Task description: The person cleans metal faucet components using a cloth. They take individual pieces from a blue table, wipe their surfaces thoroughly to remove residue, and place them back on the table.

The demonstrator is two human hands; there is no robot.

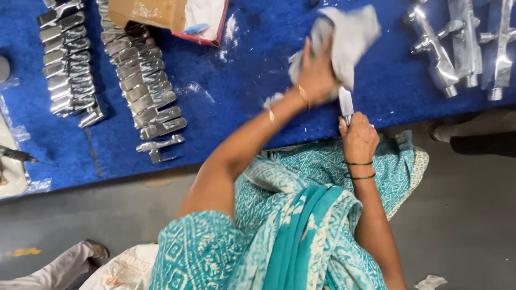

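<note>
Head view: left hand (pixel 317 75) grips grey cloth (pixel 349 37), right hand (pixel 358 140) clamps a metal piece (pixel 345 102) — over the blue table's (pixel 252 64) near edge.

Blue, silver and teal

My grey cloth (pixel 352 37) and silver metal piece (pixel 345 103) sit over the blue mat (pixel 242 80); my dress (pixel 301 215) is teal with white patterning; green bangles (pixel 359 169) ring my right wrist.

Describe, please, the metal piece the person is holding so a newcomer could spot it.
Start at the blue table, near its front edge. The right hand grips a shiny metal piece upright there, the only one partly under a grey cloth.
</note>
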